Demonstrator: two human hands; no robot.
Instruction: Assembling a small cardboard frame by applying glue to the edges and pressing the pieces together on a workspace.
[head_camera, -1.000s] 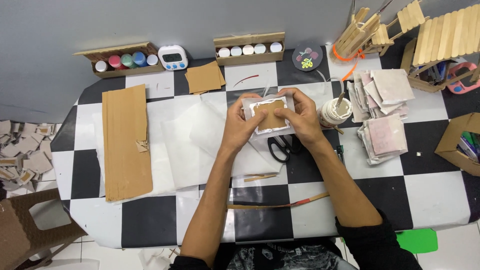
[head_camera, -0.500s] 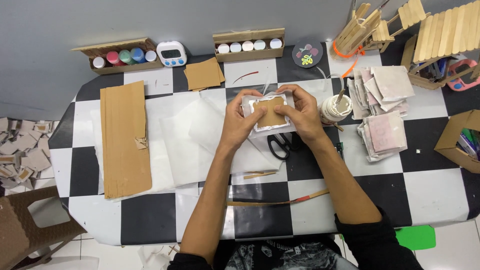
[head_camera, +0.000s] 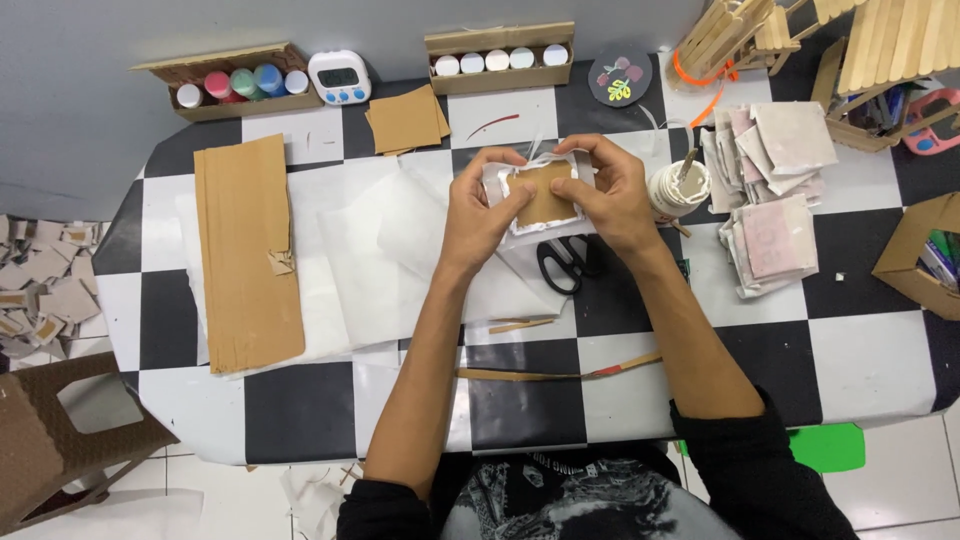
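Observation:
Both hands hold a small square cardboard piece (head_camera: 546, 193) wrapped at its edges in white paper, a little above the black-and-white checkered table (head_camera: 870, 345). My left hand (head_camera: 483, 210) grips its left side, thumb on the front. My right hand (head_camera: 607, 192) pinches its right and top edge, fingers folding the paper over. Black scissors (head_camera: 563, 263) lie on the table just below the piece. Sheets of thin white paper (head_camera: 370, 255) are spread under and left of my left forearm.
A long cardboard strip (head_camera: 245, 255) lies at left, small brown squares (head_camera: 406, 120) behind. Paint-jar trays (head_camera: 240, 82) (head_camera: 498, 60), a white timer (head_camera: 339, 77), a glue pot (head_camera: 678, 188), stacks of covered squares (head_camera: 775, 190), thin wooden sticks (head_camera: 560, 372) and stick-built models (head_camera: 880, 45) surround the hands.
Both hands have kept hold of the wrapped square and shifted it slightly away from me; the fingers have worked along its paper edges. Nothing else on the table has moved.

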